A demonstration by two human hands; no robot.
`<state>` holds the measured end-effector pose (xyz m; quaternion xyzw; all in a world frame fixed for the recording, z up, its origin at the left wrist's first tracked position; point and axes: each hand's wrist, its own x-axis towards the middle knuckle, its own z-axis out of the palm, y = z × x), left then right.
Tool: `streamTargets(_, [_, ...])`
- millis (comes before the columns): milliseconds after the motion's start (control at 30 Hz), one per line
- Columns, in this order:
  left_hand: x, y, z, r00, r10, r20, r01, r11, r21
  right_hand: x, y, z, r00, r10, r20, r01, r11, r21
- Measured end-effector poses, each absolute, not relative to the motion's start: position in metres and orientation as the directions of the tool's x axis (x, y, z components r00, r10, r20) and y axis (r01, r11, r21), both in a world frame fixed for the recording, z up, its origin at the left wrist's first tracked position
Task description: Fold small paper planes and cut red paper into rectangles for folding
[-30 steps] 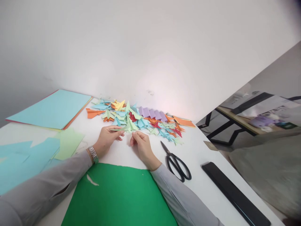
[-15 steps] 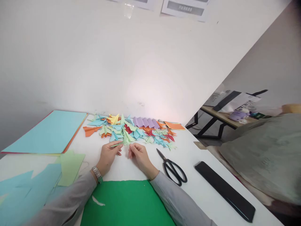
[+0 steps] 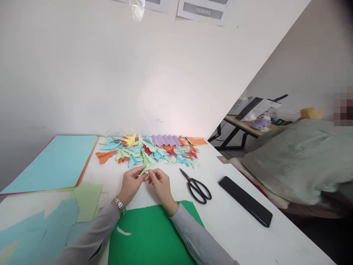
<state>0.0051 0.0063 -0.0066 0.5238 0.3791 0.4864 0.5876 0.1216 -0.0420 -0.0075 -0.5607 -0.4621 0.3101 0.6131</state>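
Observation:
My left hand and my right hand meet over the white table, both pinching a small light-green folded paper piece between their fingertips. Just beyond them lies a pile of folded paper shapes in blue, green, orange, red and yellow, with a pleated purple paper at its back. A green paper sheet lies under my forearms. A watch sits on my left wrist.
Black scissors lie right of my hands, a long black case further right. A stack of coloured sheets, blue on top, lies at left, with cut blue and green scraps nearer. A person in a green top sits at right.
The view has tilted up and turned right. My hands have drawn closer together on the green folded piece and pulled it out of the pile's edge toward me.

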Motion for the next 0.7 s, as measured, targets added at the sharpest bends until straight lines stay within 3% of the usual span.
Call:
streamTargets(300, [0.005, 0.005, -0.003, 0.298, 0.953, 0.050, -0.115, -0.016, 0.993, 0.129, -0.046, -0.008, 0.395, 0.886, 0.243, 0.154, 0.197, -0.968])
streamTargets(433, [0.005, 0.005, -0.002, 0.330, 0.944, 0.022, -0.157, 0.031, 0.987, 0.130, -0.048, -0.009, 0.399, 0.857, 0.326, 0.291, 0.219, -0.932])
streamTargets(600, [0.006, 0.007, -0.004, 0.372, 0.928, 0.025, -0.203, 0.056, 0.978, 0.129, -0.052, -0.009, 0.253, 0.797, 0.548, 0.636, 0.290, -0.715])
streamTargets(700, [0.006, 0.009, -0.005, 0.384, 0.922, 0.059, -0.208, 0.024, 0.978, 0.125, -0.054, -0.009, 0.142, 0.778, 0.612, 0.758, 0.313, -0.573])
